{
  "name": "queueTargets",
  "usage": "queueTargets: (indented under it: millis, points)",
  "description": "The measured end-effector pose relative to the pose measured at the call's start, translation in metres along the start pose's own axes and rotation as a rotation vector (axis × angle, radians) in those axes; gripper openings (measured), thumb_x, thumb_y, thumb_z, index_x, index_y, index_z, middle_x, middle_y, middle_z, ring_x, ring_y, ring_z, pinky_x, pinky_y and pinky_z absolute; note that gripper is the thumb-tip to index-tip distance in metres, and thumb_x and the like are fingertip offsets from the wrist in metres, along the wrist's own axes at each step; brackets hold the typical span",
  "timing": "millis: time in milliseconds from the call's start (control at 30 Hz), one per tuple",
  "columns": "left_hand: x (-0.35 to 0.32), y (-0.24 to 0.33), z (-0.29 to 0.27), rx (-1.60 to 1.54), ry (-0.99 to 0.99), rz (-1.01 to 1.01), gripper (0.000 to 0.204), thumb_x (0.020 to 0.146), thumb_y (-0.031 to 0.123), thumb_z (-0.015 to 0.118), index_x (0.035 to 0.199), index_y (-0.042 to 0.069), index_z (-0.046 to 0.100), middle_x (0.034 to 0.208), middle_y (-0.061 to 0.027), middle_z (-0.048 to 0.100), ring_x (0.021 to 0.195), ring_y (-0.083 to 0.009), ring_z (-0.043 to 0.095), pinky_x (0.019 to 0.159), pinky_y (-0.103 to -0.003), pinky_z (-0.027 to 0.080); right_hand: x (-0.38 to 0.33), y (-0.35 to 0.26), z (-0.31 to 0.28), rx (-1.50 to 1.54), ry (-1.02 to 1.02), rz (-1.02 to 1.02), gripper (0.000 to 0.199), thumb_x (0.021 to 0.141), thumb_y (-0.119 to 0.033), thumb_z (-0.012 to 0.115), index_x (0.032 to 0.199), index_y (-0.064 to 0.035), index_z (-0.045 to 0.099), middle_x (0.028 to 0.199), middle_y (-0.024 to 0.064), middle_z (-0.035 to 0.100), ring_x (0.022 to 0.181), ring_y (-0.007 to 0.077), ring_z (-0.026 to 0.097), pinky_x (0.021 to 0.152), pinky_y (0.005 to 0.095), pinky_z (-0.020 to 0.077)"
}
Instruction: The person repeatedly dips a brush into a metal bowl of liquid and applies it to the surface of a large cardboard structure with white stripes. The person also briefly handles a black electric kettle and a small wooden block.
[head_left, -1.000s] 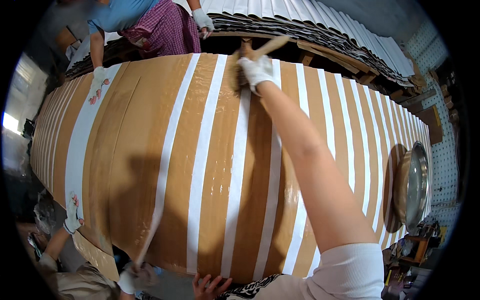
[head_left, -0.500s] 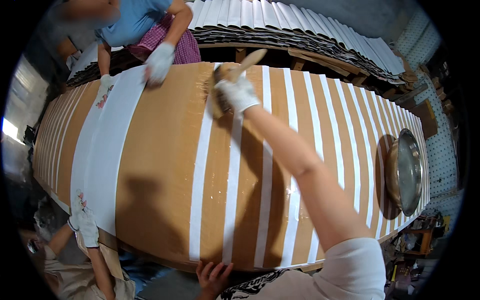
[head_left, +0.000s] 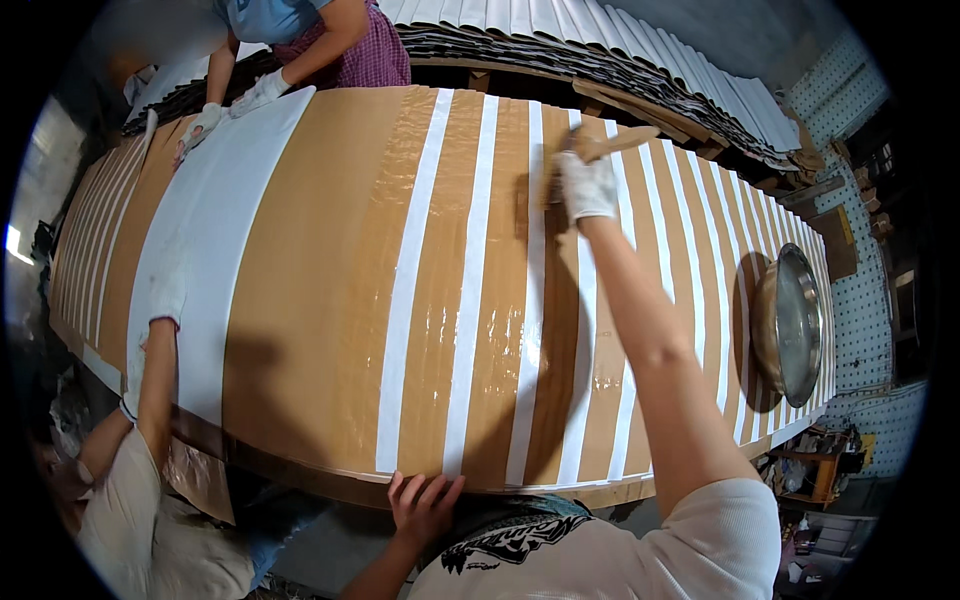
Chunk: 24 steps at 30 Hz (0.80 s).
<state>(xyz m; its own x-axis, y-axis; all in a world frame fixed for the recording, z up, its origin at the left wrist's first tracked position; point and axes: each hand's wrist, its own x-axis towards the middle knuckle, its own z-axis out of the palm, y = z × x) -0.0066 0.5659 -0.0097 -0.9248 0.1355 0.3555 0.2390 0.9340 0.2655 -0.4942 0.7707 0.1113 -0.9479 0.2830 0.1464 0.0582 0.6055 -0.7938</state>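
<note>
My right hand (head_left: 588, 188), in a white glove, is closed around a wide brush with a pale wooden handle (head_left: 630, 142). Its bristles are blurred and press on the far part of overlapping brown sheets (head_left: 300, 300), whose white edges show as stripes. Wet, glossy streaks mark the sheets between me and the brush. Bare, my left hand (head_left: 425, 505) rests its spread fingers on the near edge of the sheets. On the right a round metal basin (head_left: 797, 330) holds some liquid and stands on the stripes.
Two co-workers with white gloves handle a white sheet (head_left: 205, 260) at the left, one beyond the table and one on the near side. Behind the table lies a long stack of white-topped sheets (head_left: 560, 40). A wooden shelf (head_left: 825, 478) stands at the lower right.
My right hand and the brush have moved right across the stripes. More wet streaks show. Both co-workers' hands have shifted onto the white sheet. My left hand stays at the near edge.
</note>
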Motion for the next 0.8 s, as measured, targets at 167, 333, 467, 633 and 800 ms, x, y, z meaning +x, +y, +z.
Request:
queueTargets:
  millis: [167,333,467,633,800]
  points:
    - [0.0,-0.003,-0.003,0.005,-0.013,0.024,0.038,0.086,0.019,0.064,0.12,0.032,0.072,0.124,0.0036,0.055,0.121,-0.0217,0.046,0.109,-0.054,0.039,-0.096,-0.05,0.087,0.054,-0.273,-0.174,0.059,0.085,-0.04,0.064,0.133,-0.0061,0.058,0.118,0.0268,0.066,0.112,0.0419,0.062,0.096,0.0471,0.0488]
    - [-0.001,-0.008,-0.006,0.0,0.004,0.034,0.041,0.084,0.014,0.064,0.121,0.031,0.071,0.122,0.0035,0.058,0.116,-0.0222,0.051,0.108,-0.054,0.04,-0.124,-0.009,0.054,0.387,-0.189,0.002,0.052,0.084,-0.031,0.069,0.126,-0.0001,0.06,0.11,0.0182,0.067,0.101,0.0295,0.064,0.09,0.0407,0.0512]
    - [-0.002,-0.011,0.001,-0.021,0.107,0.085,0.044,0.082,0.013,0.065,0.123,0.029,0.071,0.123,0.0012,0.058,0.118,-0.0246,0.05,0.108,-0.056,0.041,-0.095,0.076,-0.021,0.387,0.038,0.096,0.038,0.087,-0.022,0.07,0.118,-0.0008,0.064,0.099,0.011,0.07,0.087,0.021,0.067,0.076,0.0374,0.0552]
    - [-0.005,-0.012,0.008,-0.075,0.109,0.091,0.051,0.079,0.01,0.063,0.127,0.027,0.07,0.127,-0.0007,0.055,0.123,-0.0266,0.046,0.111,-0.057,0.035,-0.142,0.019,-0.031,0.116,0.062,0.045,0.052,0.083,-0.033,0.073,0.12,0.0016,0.064,0.101,0.0175,0.071,0.093,0.027,0.068,0.082,0.0376,0.0527]
    - [-0.001,-0.016,-0.003,-0.08,0.049,0.109,0.051,0.081,0.009,0.064,0.129,0.025,0.066,0.127,0.0015,0.055,0.123,-0.024,0.047,0.11,-0.055,0.037,-0.234,-0.045,0.048,0.103,-0.204,-0.07,0.065,0.083,-0.036,0.071,0.138,-0.0054,0.056,0.123,0.0227,0.066,0.109,0.0368,0.064,0.097,0.0407,0.0491]
